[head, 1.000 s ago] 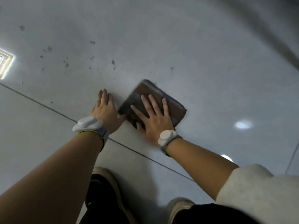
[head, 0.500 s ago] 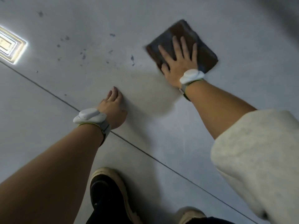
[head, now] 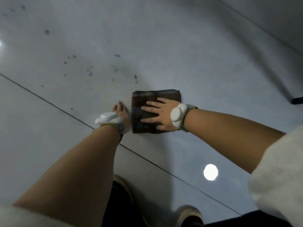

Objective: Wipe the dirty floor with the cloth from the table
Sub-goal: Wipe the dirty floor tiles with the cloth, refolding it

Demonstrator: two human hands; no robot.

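Note:
A folded dark brown cloth [head: 147, 99] lies flat on the pale grey tiled floor [head: 205, 66]. My right hand [head: 157, 114] presses down on it with the fingers spread, pointing left. My left hand [head: 122, 113] rests on the floor just left of the cloth, close to its edge, holding nothing; a white wrist device hides much of it. Several small dark spots [head: 90, 72] mark the floor above and left of the cloth, and one larger spot [head: 135, 77] sits just above it.
A dark tile joint [head: 54, 104] runs diagonally from the left edge down to the lower right. My shoes [head: 122, 181] show at the bottom. A dark object's corner [head: 297, 101] sits at the right edge. A round light reflection [head: 210, 172] shines on the floor.
My right hand has drawn the cloth back from the far right to a spot beside my left hand. The left hand has stayed on the floor.

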